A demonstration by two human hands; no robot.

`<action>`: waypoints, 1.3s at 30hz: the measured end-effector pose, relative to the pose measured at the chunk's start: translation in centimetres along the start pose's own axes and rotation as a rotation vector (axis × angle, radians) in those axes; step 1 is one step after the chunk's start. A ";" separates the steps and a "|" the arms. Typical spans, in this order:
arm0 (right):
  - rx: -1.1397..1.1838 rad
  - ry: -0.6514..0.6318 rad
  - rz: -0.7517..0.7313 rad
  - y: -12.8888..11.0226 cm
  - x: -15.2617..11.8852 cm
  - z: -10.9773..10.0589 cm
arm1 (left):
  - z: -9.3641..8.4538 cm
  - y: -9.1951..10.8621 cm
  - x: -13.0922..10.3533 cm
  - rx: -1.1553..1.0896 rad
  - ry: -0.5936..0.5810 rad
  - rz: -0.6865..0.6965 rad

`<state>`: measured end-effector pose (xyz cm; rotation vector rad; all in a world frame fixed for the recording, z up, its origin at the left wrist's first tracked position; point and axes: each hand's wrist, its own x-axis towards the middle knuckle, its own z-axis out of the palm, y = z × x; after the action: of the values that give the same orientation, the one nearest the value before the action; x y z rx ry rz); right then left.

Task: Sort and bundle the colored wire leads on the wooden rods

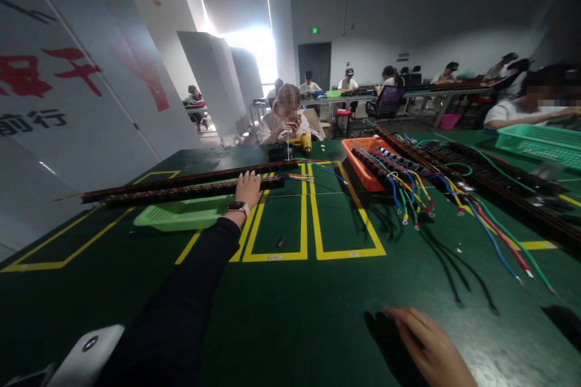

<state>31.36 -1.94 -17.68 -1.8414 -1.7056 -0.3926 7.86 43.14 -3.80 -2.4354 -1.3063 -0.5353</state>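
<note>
My left hand (248, 189) reaches forward, its fingers closed over the right part of a long dark strip (181, 192). That strip lies across a light green basket (181, 214), and thin coloured wires stick out of its right end. Just behind it runs a second long dark strip (195, 175), roughly parallel. Low on the right, my right hand (431, 338) hovers over or lies on the green table (290, 314); which of these I cannot tell. Its fingers stretch to the left and nothing shows in them.
An orange basket (363, 169) holds more dark strips, whose coloured wires (413, 199) end in metal lugs. Further strips (499, 187) lie to the right, before a teal basket (540, 144). A yellow heat gun (305, 143) is near a person (281, 121) opposite. A small dark piece (281, 242) lies mid-table.
</note>
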 end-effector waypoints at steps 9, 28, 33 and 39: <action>0.048 -0.049 0.050 0.0 -0.1 -0.1 | 0.3 0.3 1.3 0.063 0.008 0.164; 0.061 -0.023 -0.041 0.1 -0.5 0.2 | -14.2 -5.4 -3.3 0.119 0.220 0.214; 0.095 -0.058 -0.046 -0.2 -0.6 0.2 | -18.3 -9.3 -5.7 0.139 0.385 0.097; 0.096 -0.076 0.000 -0.4 -0.7 -0.3 | -21.1 -11.1 -7.9 0.158 0.483 -0.008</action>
<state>30.95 -2.68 -17.83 -1.8077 -1.7445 -0.2389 -9.17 33.80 12.12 -2.0035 -1.1035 -0.9150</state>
